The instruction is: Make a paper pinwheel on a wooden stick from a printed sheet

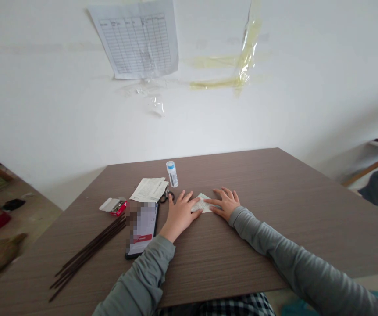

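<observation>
A small white printed paper piece point(203, 203), folded to a flat angular shape, lay on the brown wood-grain table point(274, 210), near the middle of its width and between the person's two hands. The left hand point(180, 213) rested flat on the paper's left edge, palm down, fingers spread and nothing pinched. The right hand point(225, 202) lay flat at the paper's right side, its fingers likewise spread, the fingertips pressing on the sheet. Both arms wore grey long sleeves.

Just left of the left hand lay a black smartphone point(143, 228) with a lit screen, face up. Beside that, a bundle of thin dark brown sticks point(88, 253) ran diagonally toward the near left corner of the table. Behind the phone sat a small open red and white box point(114, 206), and next to it a stack of white printed paper sheets point(149, 189). Black-handled scissors point(167, 196) lay partly under that stack, just beyond the left hand's fingers. A white cylindrical glue stick with a blue cap point(172, 174) stood upright behind the sheets, well clear of both hands.

A printed grid chart on white paper point(138, 39) hung on the white wall, with yellowed strips of tape point(241, 70) to its right.
</observation>
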### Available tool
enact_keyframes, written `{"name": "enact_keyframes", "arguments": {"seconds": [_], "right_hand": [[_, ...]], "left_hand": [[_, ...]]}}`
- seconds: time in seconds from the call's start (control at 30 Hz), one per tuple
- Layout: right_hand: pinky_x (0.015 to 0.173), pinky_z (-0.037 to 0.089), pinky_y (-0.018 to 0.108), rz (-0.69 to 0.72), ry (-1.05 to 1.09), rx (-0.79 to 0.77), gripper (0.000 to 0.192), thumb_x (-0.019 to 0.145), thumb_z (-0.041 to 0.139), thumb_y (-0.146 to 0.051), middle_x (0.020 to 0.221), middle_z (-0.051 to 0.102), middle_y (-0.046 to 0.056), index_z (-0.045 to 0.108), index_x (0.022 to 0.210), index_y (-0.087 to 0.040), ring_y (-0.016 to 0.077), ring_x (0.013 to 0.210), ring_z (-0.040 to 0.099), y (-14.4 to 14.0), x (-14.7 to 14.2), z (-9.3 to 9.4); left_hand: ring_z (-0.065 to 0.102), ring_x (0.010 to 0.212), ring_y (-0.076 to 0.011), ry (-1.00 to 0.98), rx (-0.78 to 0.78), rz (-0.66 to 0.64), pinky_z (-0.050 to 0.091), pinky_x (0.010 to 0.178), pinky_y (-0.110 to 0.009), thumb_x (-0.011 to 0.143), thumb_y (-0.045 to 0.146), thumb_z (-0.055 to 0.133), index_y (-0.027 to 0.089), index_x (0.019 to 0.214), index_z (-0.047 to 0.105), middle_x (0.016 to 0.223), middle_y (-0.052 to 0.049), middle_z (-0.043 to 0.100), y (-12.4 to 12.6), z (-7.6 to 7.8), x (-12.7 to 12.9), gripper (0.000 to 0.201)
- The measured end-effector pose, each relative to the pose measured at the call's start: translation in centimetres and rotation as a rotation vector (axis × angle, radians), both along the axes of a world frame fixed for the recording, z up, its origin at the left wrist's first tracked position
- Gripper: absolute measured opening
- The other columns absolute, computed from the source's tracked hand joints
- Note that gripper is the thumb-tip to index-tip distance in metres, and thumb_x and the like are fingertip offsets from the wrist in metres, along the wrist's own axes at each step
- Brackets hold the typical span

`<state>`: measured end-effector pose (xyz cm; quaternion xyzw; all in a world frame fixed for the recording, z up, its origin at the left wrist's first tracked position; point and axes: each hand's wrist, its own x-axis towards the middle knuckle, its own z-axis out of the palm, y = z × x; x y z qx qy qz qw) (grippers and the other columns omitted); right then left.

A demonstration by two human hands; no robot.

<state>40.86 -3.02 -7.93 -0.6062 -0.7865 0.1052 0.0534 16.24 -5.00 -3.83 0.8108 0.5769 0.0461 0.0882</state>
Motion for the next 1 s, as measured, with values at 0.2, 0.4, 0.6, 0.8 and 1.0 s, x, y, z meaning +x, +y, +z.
{"name": "enact_keyframes", "arguments": {"seconds": [0.2,0.4,0.6,0.8,1.0], "right_hand": [[0.153,0.038,0.092,-0.003,0.010,0.002,0.050,0.128,0.073,-0.055,0.206,0.058,0.002,0.080,0.176,-0.064,0.0531,0.194,0.043,-0.2,-0.1,0.4],[0.153,0.039,0.091,-0.003,0.008,0.006,0.050,0.128,0.073,-0.055,0.205,0.059,0.000,0.079,0.176,-0.067,0.0511,0.193,0.045,-0.3,-0.1,0.5],[0.153,0.039,0.089,0.000,0.008,0.003,0.050,0.128,0.072,-0.056,0.204,0.060,0.000,0.079,0.176,-0.068,0.0500,0.192,0.045,-0.2,-0.2,0.2],[0.154,0.037,0.089,0.000,0.006,-0.015,0.050,0.129,0.071,-0.054,0.206,0.057,0.001,0.078,0.178,-0.065,0.0491,0.194,0.043,-0.1,-0.2,0.3],[0.155,0.037,0.089,-0.003,0.020,-0.004,0.050,0.128,0.072,-0.053,0.205,0.059,0.001,0.080,0.175,-0.065,0.0503,0.193,0.045,-0.1,-0.2,0.4]], "left_hand": [[0.043,0.198,-0.0522,0.024,-0.013,0.030,0.020,0.159,-0.096,0.127,0.039,0.073,0.038,0.181,0.081,0.206,-0.013,0.059,-0.5,0.8,-1.1,0.055],[0.042,0.199,-0.0513,0.075,-0.011,0.040,0.023,0.156,-0.099,0.128,0.038,0.071,0.042,0.183,0.080,0.207,-0.013,0.058,-1.1,1.1,-2.0,0.056],[0.043,0.199,-0.0485,0.115,0.027,0.066,0.025,0.155,-0.098,0.129,0.035,0.068,0.044,0.184,0.078,0.207,-0.012,0.058,-1.4,0.7,-3.0,0.057],[0.044,0.198,-0.0489,0.134,0.034,0.107,0.026,0.155,-0.099,0.128,0.032,0.067,0.047,0.184,0.079,0.206,-0.011,0.059,-1.8,0.7,-3.7,0.059],[0.044,0.198,-0.0514,0.148,0.042,0.116,0.028,0.153,-0.102,0.127,0.029,0.065,0.047,0.183,0.079,0.206,-0.012,0.059,-2.0,0.7,-4.5,0.060]]}}
